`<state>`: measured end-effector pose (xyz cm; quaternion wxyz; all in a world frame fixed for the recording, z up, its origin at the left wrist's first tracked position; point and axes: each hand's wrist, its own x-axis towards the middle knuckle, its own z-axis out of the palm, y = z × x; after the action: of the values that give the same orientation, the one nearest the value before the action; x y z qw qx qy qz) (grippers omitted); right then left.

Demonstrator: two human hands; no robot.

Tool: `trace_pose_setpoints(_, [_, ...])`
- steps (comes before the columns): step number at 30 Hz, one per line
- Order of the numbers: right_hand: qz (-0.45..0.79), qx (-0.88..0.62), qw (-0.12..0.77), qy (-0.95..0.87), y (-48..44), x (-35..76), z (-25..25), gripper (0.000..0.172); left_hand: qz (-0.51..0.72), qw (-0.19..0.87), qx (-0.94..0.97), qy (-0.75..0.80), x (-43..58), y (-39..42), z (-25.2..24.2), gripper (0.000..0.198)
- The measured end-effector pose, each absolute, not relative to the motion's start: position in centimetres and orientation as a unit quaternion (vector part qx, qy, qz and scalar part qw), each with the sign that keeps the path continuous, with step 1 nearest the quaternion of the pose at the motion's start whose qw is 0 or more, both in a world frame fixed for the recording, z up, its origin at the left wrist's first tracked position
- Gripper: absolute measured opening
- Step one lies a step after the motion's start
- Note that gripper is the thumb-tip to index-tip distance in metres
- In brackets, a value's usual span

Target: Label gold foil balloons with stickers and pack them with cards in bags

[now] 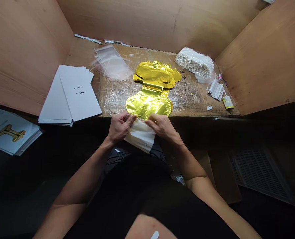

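Left hand | right hand | both grips clamped on white paper end of gold foil balloon | at tabletop front edge

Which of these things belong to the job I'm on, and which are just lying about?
In use: left hand, right hand, white paper packet, gold foil balloon.

Lying about: clear plastic bags, white card stack, wrapped paper bundle, small labelled canister, printed leaflets.
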<state>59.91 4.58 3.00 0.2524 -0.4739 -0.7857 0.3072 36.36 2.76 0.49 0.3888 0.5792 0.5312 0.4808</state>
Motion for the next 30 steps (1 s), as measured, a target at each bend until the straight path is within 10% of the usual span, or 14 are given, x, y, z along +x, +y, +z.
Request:
trace_pose_setpoints(10, [0.430, -0.409, 0.213, -0.776, 4.6, 59.8, 3.8, 0.040, 0.467, 0.444, 0.576, 0.503, 36.8, 2.5, 0.0, 0.048])
trace_pose_setpoints(24, [0.093, -0.385, 0.273, -0.877, 4.0, 58.3, 0.9, 0.021, 0.451, 0.409, 0.576, 0.545, 37.6, 2.5, -1.3, 0.055])
trace_pose_setpoints(30, [0.313, -0.475, 0.307, -0.763, 7.7, 60.1, 2.1, 0.020, 0.406, 0.285, 0.694, 0.522, 36.1, 3.3, -2.6, 0.048])
